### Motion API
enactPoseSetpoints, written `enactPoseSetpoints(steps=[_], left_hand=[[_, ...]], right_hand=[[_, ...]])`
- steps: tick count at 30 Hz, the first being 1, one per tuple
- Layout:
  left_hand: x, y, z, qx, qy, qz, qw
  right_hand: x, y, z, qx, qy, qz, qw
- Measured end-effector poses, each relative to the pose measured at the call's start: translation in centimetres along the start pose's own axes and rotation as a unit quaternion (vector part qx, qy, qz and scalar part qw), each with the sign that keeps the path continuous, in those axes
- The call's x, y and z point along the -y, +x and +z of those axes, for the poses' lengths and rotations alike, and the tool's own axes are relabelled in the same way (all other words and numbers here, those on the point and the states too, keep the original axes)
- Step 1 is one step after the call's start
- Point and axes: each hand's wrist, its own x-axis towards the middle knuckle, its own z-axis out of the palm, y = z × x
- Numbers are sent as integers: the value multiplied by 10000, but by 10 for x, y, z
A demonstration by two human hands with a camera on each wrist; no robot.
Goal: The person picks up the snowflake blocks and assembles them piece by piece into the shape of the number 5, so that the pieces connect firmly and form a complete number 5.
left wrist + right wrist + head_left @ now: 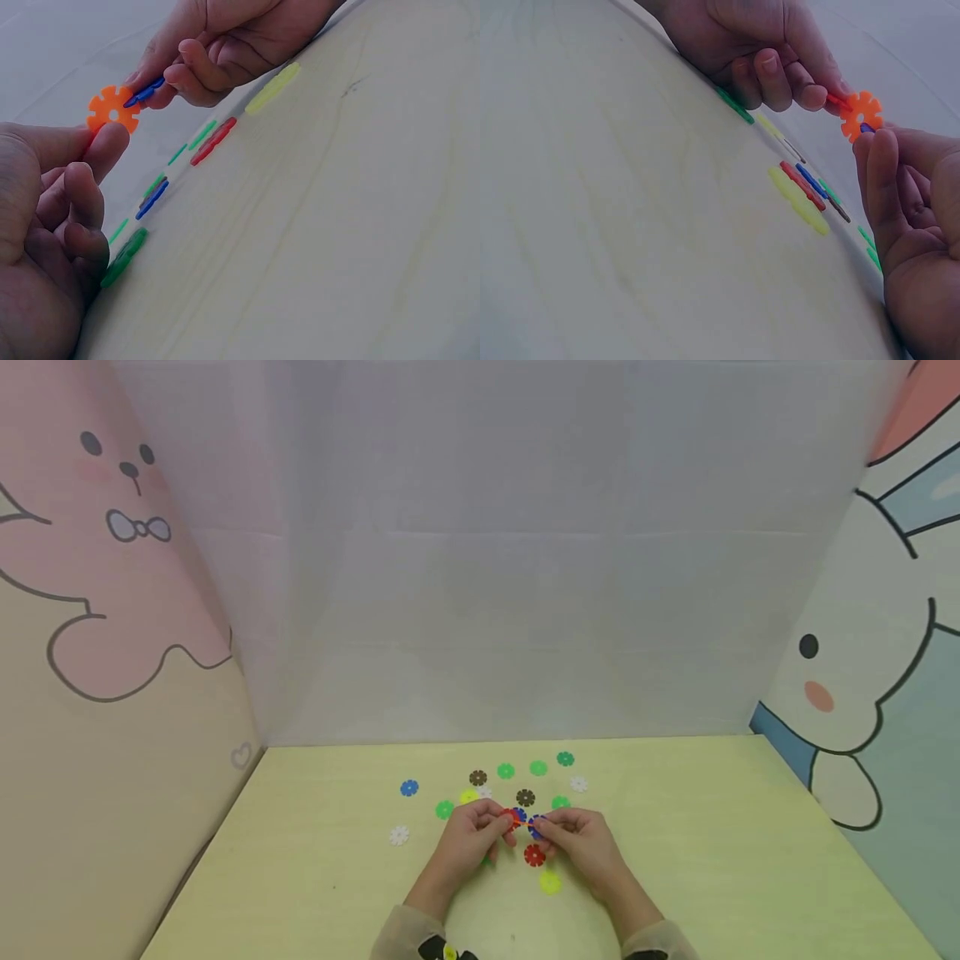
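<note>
In the head view my left hand pinches a red notched building disc between thumb and fingers. Opposite it, my right hand pinches a blue notched disc. Between the two is an orange notched disc, its face showing in both wrist views. The red disc meets one edge of the orange disc, and the blue disc meets the other. Fingertips partly cover the red and blue discs. How deep the slots engage, I cannot tell. The joined pieces are held above the table.
Loose discs lie flat on the pale table, mostly beyond the hands: several green, brown, white and blue. A red one and a yellow one lie between the forearms. Printed panels stand at both sides.
</note>
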Motion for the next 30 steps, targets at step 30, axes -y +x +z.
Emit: enactPoseSetpoints(steps=[30], left_hand=[[2,2,-4,-9,-104,-55,9999]], right_hand=[[6,-2,2,-319,-172,94,9993]])
